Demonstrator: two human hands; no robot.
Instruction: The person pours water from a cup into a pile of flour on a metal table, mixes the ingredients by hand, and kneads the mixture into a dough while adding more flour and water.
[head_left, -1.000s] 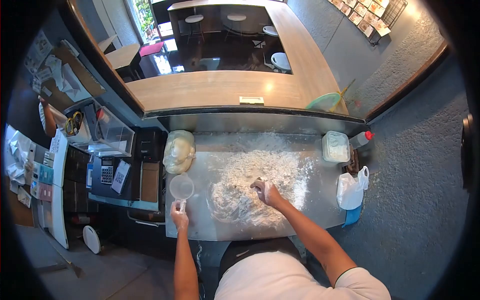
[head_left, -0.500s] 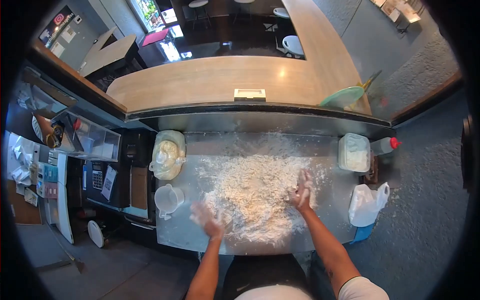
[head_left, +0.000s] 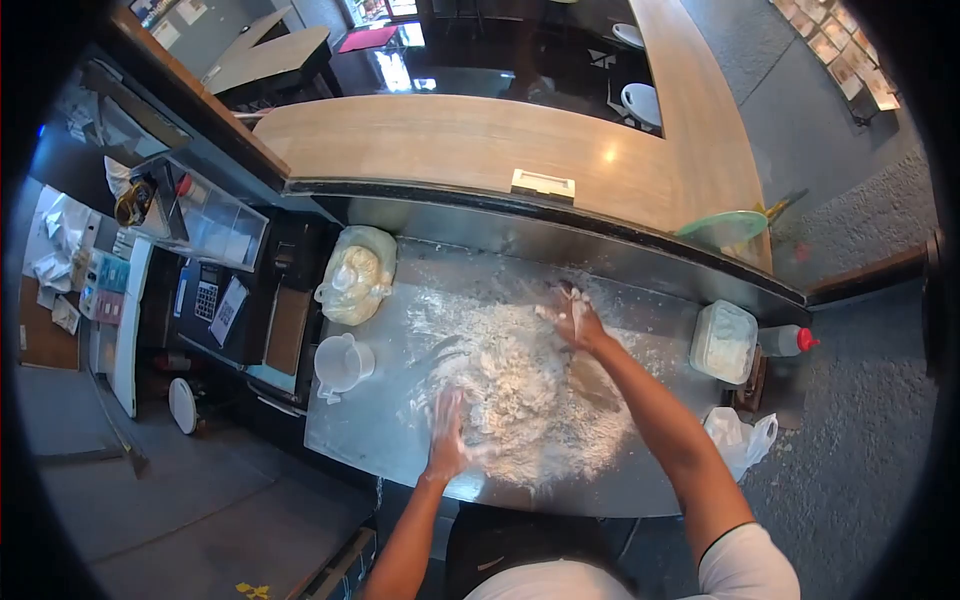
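Observation:
A loose heap of crumbly, floury mixture (head_left: 515,395) lies on the steel worktop (head_left: 370,430). At the heap's left edge is my left hand (head_left: 448,435), dusted with flour, its fingers extended and nothing held in them. My right hand (head_left: 575,318) touches the far right side of the heap; its fingers are spread and coated with flour. Bare metal with streaks of flour shows beside both hands.
Left of the heap are a clear measuring jug (head_left: 344,363) and a bag of pale contents (head_left: 357,277). To the right stand a tub of white powder (head_left: 724,342), a red-capped bottle (head_left: 788,341) and a white plastic bag (head_left: 740,440). A raised ledge (head_left: 420,140) runs behind.
My right hand has moved away from me to the heap's far side. My left hand has come in against the left edge. The heap is narrower, with metal exposed, and the view has turned.

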